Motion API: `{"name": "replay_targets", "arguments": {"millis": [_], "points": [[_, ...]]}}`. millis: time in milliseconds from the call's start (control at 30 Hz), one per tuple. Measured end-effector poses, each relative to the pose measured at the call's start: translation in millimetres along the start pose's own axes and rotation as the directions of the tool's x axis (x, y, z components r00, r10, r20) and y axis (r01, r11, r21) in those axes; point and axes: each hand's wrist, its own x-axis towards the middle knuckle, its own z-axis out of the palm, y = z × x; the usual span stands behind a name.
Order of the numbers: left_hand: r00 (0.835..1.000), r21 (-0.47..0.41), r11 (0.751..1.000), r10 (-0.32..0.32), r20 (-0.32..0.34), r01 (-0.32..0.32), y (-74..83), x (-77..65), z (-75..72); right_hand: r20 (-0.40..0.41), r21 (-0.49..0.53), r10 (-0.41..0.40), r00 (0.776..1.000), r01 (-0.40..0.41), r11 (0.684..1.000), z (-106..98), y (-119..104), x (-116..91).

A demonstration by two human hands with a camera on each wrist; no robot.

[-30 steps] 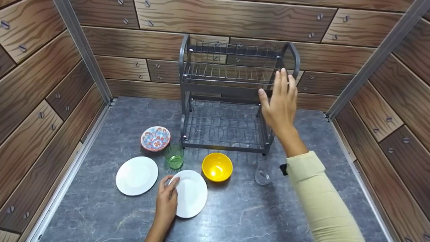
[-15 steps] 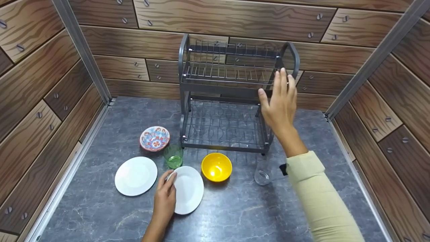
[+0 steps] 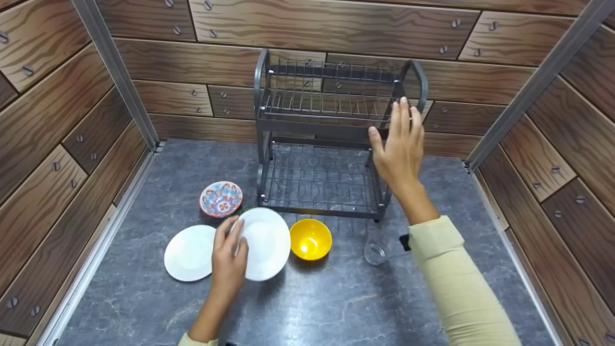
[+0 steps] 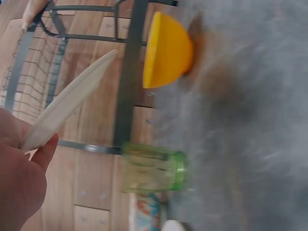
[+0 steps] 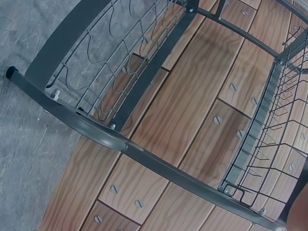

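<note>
Grey marbled worktop (image 3: 355, 312), wood-pattern walls (image 3: 336, 24) on 3 sides, metal trim (image 3: 103, 250) along L edge. Widest room is twd the viewer, w/ a gap btwn yellow bowl (image 3: 311, 240) & clear glass (image 3: 376, 252); R sleeve (image 3: 461, 278) spans the R part.

Held plate (image 3: 265, 245) is up off the worktop, tilted, just L of yellow bowl; L hand (image 3: 229, 262) pinches its L rim btwn thumb & fingers. R hand (image 3: 401, 154), fingers straight & thumb spread, is at R side of two-tier rack (image 3: 319, 210), upright nr back wall.

Green glass (image 4: 154, 168) (mostly hidden behind held plate in head view) sits nr patterned bowl (image 3: 221, 198). Second plate (image 3: 187, 254) lies flat, far L, partly behind L hand.
</note>
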Motion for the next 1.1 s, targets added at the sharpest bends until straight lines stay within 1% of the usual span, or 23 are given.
{"name": "replay_targets", "arguments": {"millis": [233, 367, 500, 633, 700, 867, 1100], "points": [[0.998, 0.053, 0.997, 0.060, -0.021, -0.059, 15.4, 35.9, -4.9, -0.006, 0.002, -0.003, 1.000, 0.003, 1.000, 0.3, 0.1, 0.7], [0.993, 0.072, 0.992, 0.111, -0.046, -0.107, 26.2, 59.8, -6.4, -0.002, -0.004, -0.002, 1.000, 0.002, 1.000, 0.2, 0.0, 0.5], [0.982, 0.091, 0.983, 0.167, -0.093, -0.159, 39.4, 86.5, -8.0, -0.005, -0.008, -0.003, 1.000, 0.003, 1.000, 0.4, 0.2, 0.2], [0.966, 0.072, 0.976, 0.214, -0.144, -0.205, 52.4, 113.8, -10.7, -0.013, -0.004, -0.002, 1.000, 0.002, 1.000, 1.7, 0.0, -0.4], [0.960, 0.058, 0.974, 0.225, -0.165, -0.219, 58.6, 126.8, -13.2, -0.014, -0.001, -0.001, 1.000, 0.001, 1.000, 2.6, -0.4, -0.6], [0.951, 0.064, 0.972, 0.236, -0.198, -0.227, 75.1, 157.4, -17.3, -0.013, -0.002, 0.001, 1.000, -0.001, 1.000, 2.8, -1.3, -0.2], [0.941, 0.061, 0.967, 0.257, -0.221, -0.249, 96.6, 198.7, -11.2, -0.029, -0.008, -0.001, 1.000, 0.001, 1.000, 2.6, -0.1, -0.5]]}}
